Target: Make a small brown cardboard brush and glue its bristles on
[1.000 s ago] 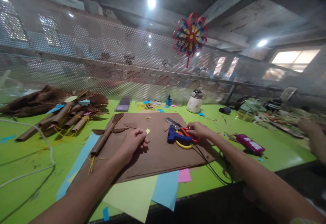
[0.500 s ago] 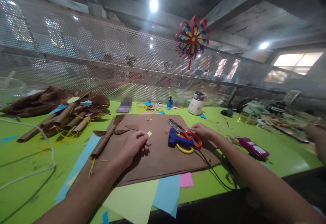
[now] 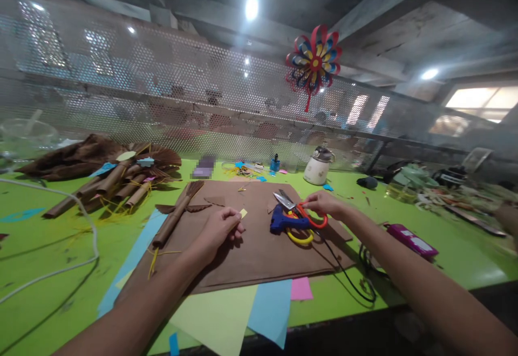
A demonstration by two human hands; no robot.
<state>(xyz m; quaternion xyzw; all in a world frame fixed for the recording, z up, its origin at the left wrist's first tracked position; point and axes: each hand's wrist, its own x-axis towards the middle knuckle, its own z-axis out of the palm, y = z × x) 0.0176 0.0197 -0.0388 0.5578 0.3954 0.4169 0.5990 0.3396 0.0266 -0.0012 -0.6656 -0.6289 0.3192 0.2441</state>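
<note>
My left hand pinches a small pale yellow paper piece above the brown paper sheets. At the red-orange handle of the scissors, my right hand has its fingers closed on the loop. The scissor blades point up and left. Under and beside them lies a blue glue gun, with yellow scissor handles just below. Left of my left hand rests a rolled brown paper tube with yellow strands at its lower end.
Brown paper tubes are piled at the left, near a white cable. A white bottle stands at the back. A magenta case lies at the right. Another person's hand shows at the right edge.
The view has shifted slightly, moving most things rightward. My right hand has lifted the red-orange handle a little, and the scissor blades now look less crossed. My left hand keeps its pinch.
</note>
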